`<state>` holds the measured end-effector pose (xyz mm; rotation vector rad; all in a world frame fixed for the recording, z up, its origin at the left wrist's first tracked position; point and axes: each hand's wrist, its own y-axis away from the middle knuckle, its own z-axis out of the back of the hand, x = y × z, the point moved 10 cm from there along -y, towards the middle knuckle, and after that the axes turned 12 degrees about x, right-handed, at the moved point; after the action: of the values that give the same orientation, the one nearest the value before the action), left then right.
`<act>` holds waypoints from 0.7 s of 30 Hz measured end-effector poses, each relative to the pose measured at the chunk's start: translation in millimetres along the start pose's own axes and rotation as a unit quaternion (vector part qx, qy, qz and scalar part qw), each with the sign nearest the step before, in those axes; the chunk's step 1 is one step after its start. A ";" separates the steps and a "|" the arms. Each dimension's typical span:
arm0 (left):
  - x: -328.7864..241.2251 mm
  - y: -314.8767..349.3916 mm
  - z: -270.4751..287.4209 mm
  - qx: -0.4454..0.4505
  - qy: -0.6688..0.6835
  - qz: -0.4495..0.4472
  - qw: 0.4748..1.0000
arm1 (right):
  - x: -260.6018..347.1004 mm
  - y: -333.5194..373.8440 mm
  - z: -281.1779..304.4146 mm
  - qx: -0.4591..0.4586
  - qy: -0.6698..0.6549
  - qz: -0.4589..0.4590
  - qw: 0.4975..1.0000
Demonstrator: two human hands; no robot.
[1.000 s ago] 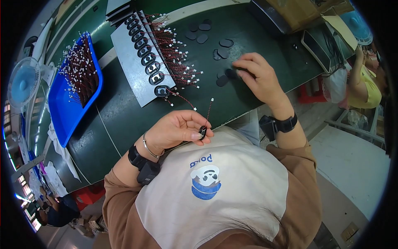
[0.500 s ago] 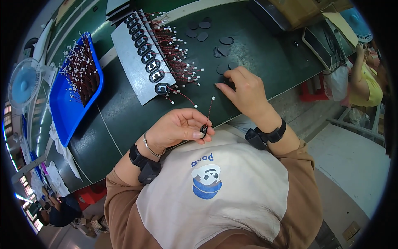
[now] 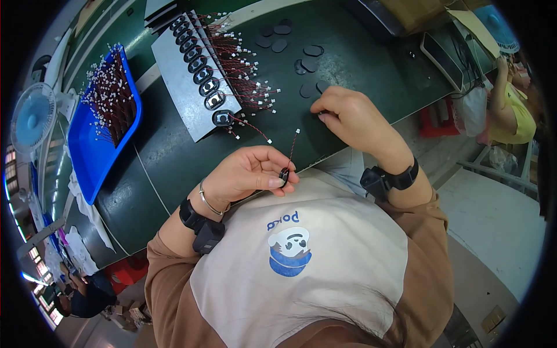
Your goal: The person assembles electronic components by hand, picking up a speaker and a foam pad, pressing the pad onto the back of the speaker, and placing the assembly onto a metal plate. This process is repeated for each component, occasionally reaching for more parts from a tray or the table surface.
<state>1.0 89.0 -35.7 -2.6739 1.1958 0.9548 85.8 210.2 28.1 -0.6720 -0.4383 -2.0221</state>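
Held in front of my apron, my left hand (image 3: 255,169) pinches a small black oval speaker (image 3: 284,176) between thumb and fingers. From it a twisted red-and-black wire (image 3: 292,149) rises to a white plug (image 3: 298,131). My right hand (image 3: 352,116) is over the table's near edge, thumb and index finger pressed together. A thin dark sliver shows between those fingertips, too little to name. Just beyond them lie black oval pads (image 3: 307,90), with more scattered farther back. At the left, a row of black oval speakers (image 3: 203,74) lines a grey metal plate (image 3: 181,87).
Red wires with white plugs (image 3: 249,87) fan out right of the plate. A blue tray (image 3: 87,165) at the left holds a bundle of similar wires. A dark box (image 3: 377,20) and a flat device (image 3: 444,64) stand far right. Another person (image 3: 513,116) sits beyond.
My right hand has drawn slightly to the right, away from the pads, its thumb and finger closing together. My left hand keeps its hold on the speaker; the view has shifted a little.
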 end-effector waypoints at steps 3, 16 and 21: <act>-0.1 0.9 1.1 -0.004 0.000 -0.008 1.000 | 5.3 -0.2 2.6 -0.042 -0.010 0.046 0.998; 0.3 1.5 2.5 -0.021 -0.015 0.014 1.000 | 1.2 19.8 5.4 -0.107 -0.039 -0.030 0.993; -1.2 2.3 0.7 -0.017 -0.004 0.010 1.000 | 10.8 3.4 -3.8 -0.088 0.019 0.013 0.996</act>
<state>-1.6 88.3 -35.1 -2.6865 1.2181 0.9950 83.1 199.1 31.9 -0.7402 -0.2286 -2.0623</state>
